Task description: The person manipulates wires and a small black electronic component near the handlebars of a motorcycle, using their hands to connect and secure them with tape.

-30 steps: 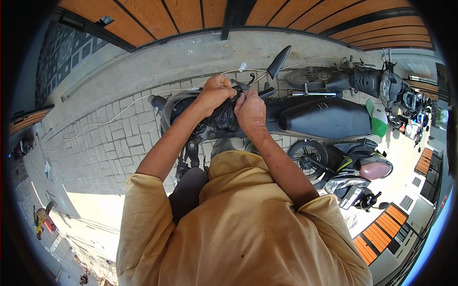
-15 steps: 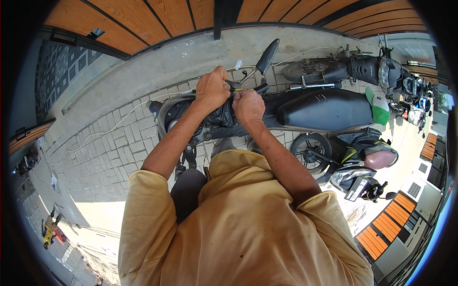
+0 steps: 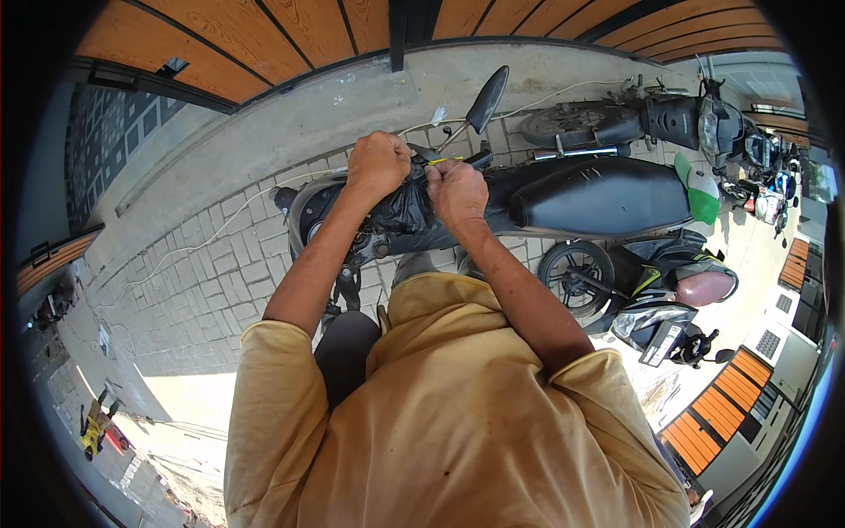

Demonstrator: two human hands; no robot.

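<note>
A black motorcycle (image 3: 598, 195) stands crosswise before me, its long seat to the right. Over its handlebar area, my left hand (image 3: 378, 165) is closed in a fist-like grip; whatever lies in its fingers is hidden. Just right of it, my right hand (image 3: 459, 191) has its fingers curled together in a pinch, also around something I cannot make out. A thin yellow strip (image 3: 446, 161) shows at the right fingertips, beside the black handlebar grip (image 3: 480, 159). Below and between the hands lies a crumpled black plastic bag (image 3: 403, 209). The mirror (image 3: 488, 99) rises beyond on its stalk.
A green and white cap (image 3: 698, 195) rests on the seat's rear end. Other motorbikes stand close by, one beyond (image 3: 673, 128) and one nearer at right (image 3: 656, 290). A pale cable (image 3: 216, 231) crosses the paving. An orange wooden gate (image 3: 299, 31) runs along the far side.
My left hand has shifted slightly left, widening the gap between the hands. More of the yellow strip shows now. The right hand stays almost in place.
</note>
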